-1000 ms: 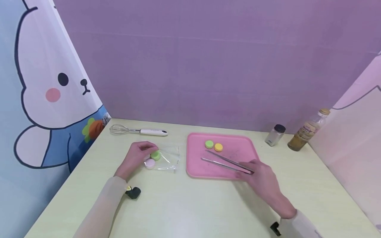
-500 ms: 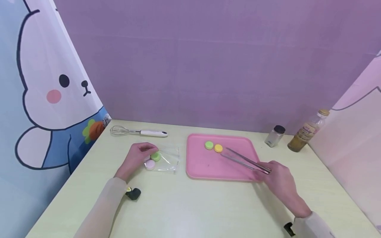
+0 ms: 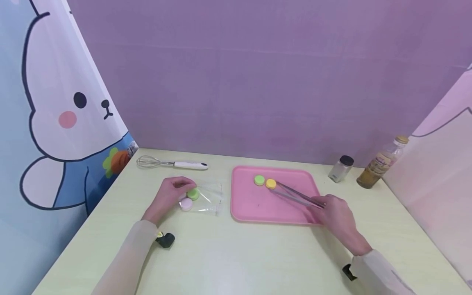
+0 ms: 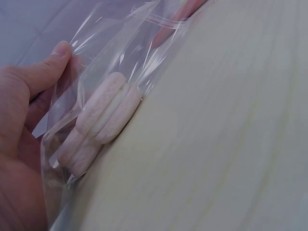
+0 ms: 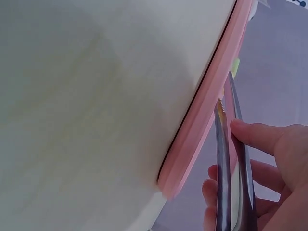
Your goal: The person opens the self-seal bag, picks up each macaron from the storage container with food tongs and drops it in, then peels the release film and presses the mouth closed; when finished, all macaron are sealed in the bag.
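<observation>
In the head view, my left hand (image 3: 170, 196) pinches the edge of a clear plastic bag (image 3: 209, 200) on the table. Inside the bag lie a green macaron (image 3: 193, 194) and a pale pink macaron (image 3: 186, 204); the left wrist view shows the pink macarons (image 4: 102, 113) through the film. My right hand (image 3: 337, 215) grips metal tongs (image 3: 299, 196) over the pink tray (image 3: 248, 208). The tongs' tips stand on either side of the right edge of a yellow macaron (image 3: 271, 183); whether they touch it I cannot tell. Left of it on the tray is a green macaron (image 3: 259, 180).
A whisk (image 3: 188, 165) lies behind the bag. At the back right stand a small black-lidded jar (image 3: 340, 169) and a corked bottle (image 3: 380, 164). A purple backdrop (image 3: 236, 90) rises behind the table (image 3: 228, 254).
The tongs first moved right, off to the side of the yellow macaron, then came back left so that their tips reach it. My left hand and the bag have stayed put.
</observation>
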`<state>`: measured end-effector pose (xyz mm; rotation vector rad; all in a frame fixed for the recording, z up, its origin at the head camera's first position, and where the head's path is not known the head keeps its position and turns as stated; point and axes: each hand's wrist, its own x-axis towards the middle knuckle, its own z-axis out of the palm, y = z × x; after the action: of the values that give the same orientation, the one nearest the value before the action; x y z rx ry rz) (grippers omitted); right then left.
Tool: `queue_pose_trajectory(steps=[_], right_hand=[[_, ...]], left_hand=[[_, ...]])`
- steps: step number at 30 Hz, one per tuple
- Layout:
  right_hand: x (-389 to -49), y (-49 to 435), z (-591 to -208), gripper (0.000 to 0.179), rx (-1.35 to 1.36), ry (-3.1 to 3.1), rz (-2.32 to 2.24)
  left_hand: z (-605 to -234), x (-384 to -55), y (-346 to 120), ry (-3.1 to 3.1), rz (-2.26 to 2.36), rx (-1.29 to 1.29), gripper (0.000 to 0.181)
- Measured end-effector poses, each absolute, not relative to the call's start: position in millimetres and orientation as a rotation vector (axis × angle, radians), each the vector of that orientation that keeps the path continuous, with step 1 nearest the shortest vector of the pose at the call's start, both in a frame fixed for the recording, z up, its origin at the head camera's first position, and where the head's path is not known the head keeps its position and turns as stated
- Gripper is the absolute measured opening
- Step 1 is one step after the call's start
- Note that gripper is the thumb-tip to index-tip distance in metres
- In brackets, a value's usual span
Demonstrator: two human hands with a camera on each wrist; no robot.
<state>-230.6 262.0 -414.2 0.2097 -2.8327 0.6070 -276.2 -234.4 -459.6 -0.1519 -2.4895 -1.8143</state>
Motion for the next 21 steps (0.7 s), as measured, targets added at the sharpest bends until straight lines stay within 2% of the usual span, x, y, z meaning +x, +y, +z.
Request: queue_pose_trajectory(steps=[21], right_hand=[[-234.1,252.9,-413.3,0.028,0.128,-2.873,0.562]], left_hand=[[-459.1,-276.9,-234.9,-2.494,-1.774,-0.185,0.022]])
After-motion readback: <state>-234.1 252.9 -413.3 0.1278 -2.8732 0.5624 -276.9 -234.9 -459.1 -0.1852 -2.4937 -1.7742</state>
